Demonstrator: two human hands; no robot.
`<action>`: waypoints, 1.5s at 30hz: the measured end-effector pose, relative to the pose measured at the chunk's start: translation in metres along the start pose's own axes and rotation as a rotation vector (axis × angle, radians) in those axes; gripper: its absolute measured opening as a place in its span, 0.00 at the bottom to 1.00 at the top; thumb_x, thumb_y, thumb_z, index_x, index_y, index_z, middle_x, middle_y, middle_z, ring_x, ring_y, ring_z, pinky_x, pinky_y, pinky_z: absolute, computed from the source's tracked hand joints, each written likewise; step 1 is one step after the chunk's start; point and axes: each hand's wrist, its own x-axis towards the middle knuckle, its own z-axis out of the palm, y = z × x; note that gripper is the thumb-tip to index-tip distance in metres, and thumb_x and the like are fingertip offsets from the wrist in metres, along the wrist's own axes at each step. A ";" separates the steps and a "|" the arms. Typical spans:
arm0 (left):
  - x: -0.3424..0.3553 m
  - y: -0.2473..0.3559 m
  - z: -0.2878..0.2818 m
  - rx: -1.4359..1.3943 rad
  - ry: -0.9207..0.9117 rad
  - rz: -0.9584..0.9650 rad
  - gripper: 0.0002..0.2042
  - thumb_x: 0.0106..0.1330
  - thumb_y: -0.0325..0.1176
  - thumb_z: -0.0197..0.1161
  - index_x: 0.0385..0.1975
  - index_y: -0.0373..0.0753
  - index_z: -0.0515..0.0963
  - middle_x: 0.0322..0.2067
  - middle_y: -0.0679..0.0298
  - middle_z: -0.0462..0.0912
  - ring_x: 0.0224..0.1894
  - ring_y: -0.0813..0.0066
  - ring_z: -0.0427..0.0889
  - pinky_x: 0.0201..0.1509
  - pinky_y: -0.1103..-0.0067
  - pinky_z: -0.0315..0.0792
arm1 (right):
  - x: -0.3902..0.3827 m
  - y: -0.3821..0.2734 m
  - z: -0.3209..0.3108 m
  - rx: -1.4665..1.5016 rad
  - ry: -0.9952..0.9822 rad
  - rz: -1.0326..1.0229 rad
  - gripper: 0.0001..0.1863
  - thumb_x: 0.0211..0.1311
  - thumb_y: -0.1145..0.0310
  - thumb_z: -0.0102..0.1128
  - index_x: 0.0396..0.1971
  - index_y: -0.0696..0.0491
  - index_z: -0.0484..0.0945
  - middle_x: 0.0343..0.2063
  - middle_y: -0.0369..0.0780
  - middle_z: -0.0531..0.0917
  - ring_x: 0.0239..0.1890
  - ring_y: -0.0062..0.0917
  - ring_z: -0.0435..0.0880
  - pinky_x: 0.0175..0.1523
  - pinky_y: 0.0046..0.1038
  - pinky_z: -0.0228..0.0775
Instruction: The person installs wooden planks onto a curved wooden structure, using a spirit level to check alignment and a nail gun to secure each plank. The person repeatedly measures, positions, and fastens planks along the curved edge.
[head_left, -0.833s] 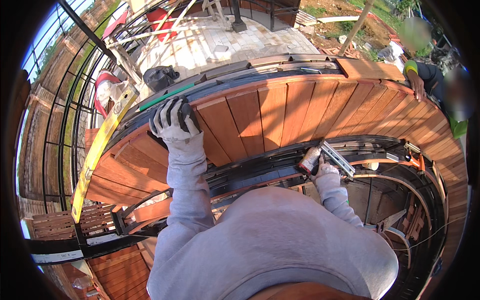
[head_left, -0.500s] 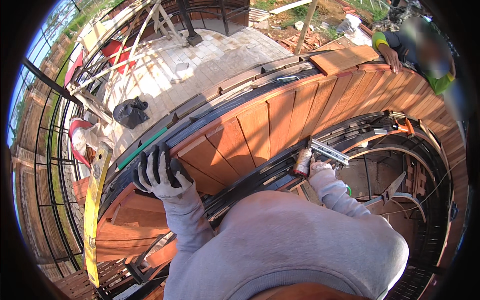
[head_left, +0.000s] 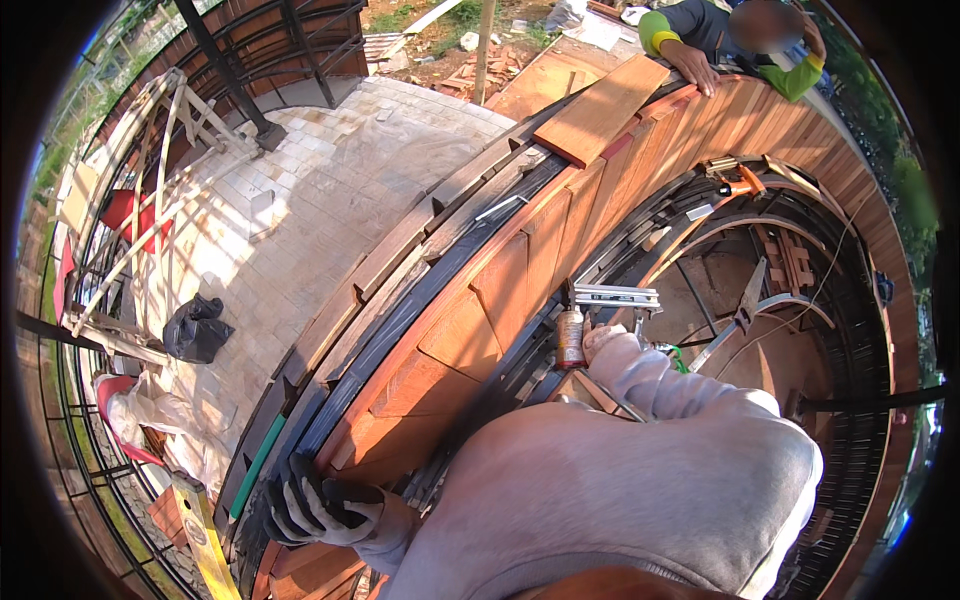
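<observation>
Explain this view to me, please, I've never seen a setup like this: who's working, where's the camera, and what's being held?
There's no machine: a person is working, filmed from above by a head-worn fisheye camera, so straight edges bend. The gloved left hand is open at the edge of curved wooden planking. The right hand holds a tool with a cylindrical body and silver rail. A wide board and green strip lie along the planking's outer side.

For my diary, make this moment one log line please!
left hand: gloved, near green strip | right hand: holding nail gun | yellow spirit level: lower left
</observation>
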 end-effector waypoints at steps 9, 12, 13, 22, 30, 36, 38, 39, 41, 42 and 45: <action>-0.001 -0.002 0.000 0.021 -0.044 0.005 0.20 0.77 0.42 0.46 0.50 0.36 0.83 0.47 0.57 0.87 0.53 0.50 0.81 0.60 0.54 0.66 | -0.022 -0.006 -0.041 0.035 -0.177 0.040 0.24 0.63 0.64 0.61 0.58 0.55 0.78 0.53 0.42 0.85 0.55 0.32 0.86 0.53 0.35 0.81; 0.000 0.002 0.000 0.028 -0.028 0.000 0.21 0.76 0.44 0.46 0.50 0.37 0.83 0.47 0.57 0.86 0.52 0.50 0.81 0.60 0.54 0.65 | -0.023 -0.005 -0.041 0.036 -0.146 0.004 0.23 0.64 0.65 0.60 0.57 0.55 0.79 0.53 0.43 0.85 0.55 0.33 0.86 0.53 0.35 0.81; 0.002 0.003 0.001 0.025 -0.020 -0.001 0.21 0.76 0.45 0.46 0.50 0.37 0.83 0.47 0.57 0.86 0.52 0.50 0.81 0.60 0.54 0.65 | -0.023 -0.004 -0.043 0.035 -0.154 -0.011 0.23 0.64 0.65 0.60 0.58 0.56 0.78 0.53 0.43 0.85 0.55 0.33 0.86 0.53 0.35 0.81; 0.005 0.007 0.001 -0.006 0.043 -0.036 0.24 0.75 0.51 0.48 0.50 0.39 0.84 0.46 0.57 0.86 0.52 0.49 0.81 0.60 0.53 0.65 | -0.027 0.000 -0.035 0.042 0.014 -0.062 0.22 0.66 0.66 0.59 0.59 0.55 0.78 0.51 0.40 0.86 0.55 0.32 0.86 0.52 0.34 0.81; 0.003 0.011 0.001 -0.067 0.084 -0.069 0.26 0.74 0.56 0.49 0.50 0.40 0.84 0.46 0.56 0.86 0.52 0.49 0.80 0.60 0.53 0.65 | -0.009 0.006 -0.006 -0.068 0.066 -0.165 0.28 0.66 0.62 0.53 0.62 0.62 0.71 0.44 0.40 0.88 0.44 0.31 0.88 0.45 0.34 0.81; 0.000 -0.018 0.006 -0.143 0.120 0.271 0.18 0.79 0.38 0.45 0.50 0.35 0.81 0.48 0.58 0.87 0.52 0.51 0.83 0.60 0.55 0.70 | -0.016 0.005 -0.010 -0.017 0.127 -0.142 0.23 0.63 0.64 0.57 0.56 0.58 0.77 0.44 0.40 0.88 0.45 0.31 0.89 0.45 0.34 0.82; -0.006 -0.014 0.004 -0.005 0.085 0.161 0.19 0.79 0.40 0.44 0.51 0.35 0.80 0.48 0.57 0.87 0.52 0.49 0.84 0.60 0.54 0.70 | -0.027 0.004 -0.023 0.012 0.087 -0.106 0.20 0.62 0.64 0.59 0.52 0.56 0.81 0.43 0.39 0.88 0.46 0.31 0.88 0.46 0.34 0.82; -0.008 -0.009 0.003 0.066 0.068 0.105 0.20 0.78 0.41 0.44 0.51 0.35 0.80 0.49 0.56 0.87 0.52 0.49 0.84 0.60 0.53 0.70 | -0.029 0.002 -0.028 0.026 0.066 -0.089 0.19 0.61 0.65 0.60 0.50 0.55 0.82 0.43 0.39 0.89 0.46 0.31 0.88 0.46 0.33 0.82; -0.007 0.007 -0.002 0.013 0.080 -0.038 0.21 0.77 0.46 0.46 0.50 0.37 0.82 0.47 0.56 0.86 0.50 0.49 0.82 0.60 0.52 0.67 | -0.021 0.003 -0.015 0.032 0.119 -0.101 0.17 0.60 0.64 0.61 0.48 0.54 0.83 0.43 0.38 0.89 0.47 0.30 0.89 0.46 0.33 0.82; -0.005 0.015 -0.004 -0.018 0.088 -0.107 0.22 0.76 0.48 0.47 0.49 0.38 0.83 0.47 0.56 0.86 0.50 0.49 0.82 0.59 0.51 0.66 | -0.016 0.004 -0.006 0.038 0.145 -0.104 0.17 0.60 0.64 0.61 0.47 0.54 0.84 0.43 0.38 0.89 0.47 0.30 0.89 0.46 0.33 0.82; 0.003 0.014 -0.008 -0.063 0.091 -0.081 0.20 0.76 0.46 0.50 0.47 0.38 0.83 0.46 0.56 0.86 0.50 0.48 0.81 0.58 0.53 0.67 | -0.015 0.006 -0.009 0.018 0.110 -0.149 0.18 0.59 0.64 0.62 0.48 0.53 0.83 0.43 0.37 0.89 0.47 0.29 0.89 0.46 0.32 0.82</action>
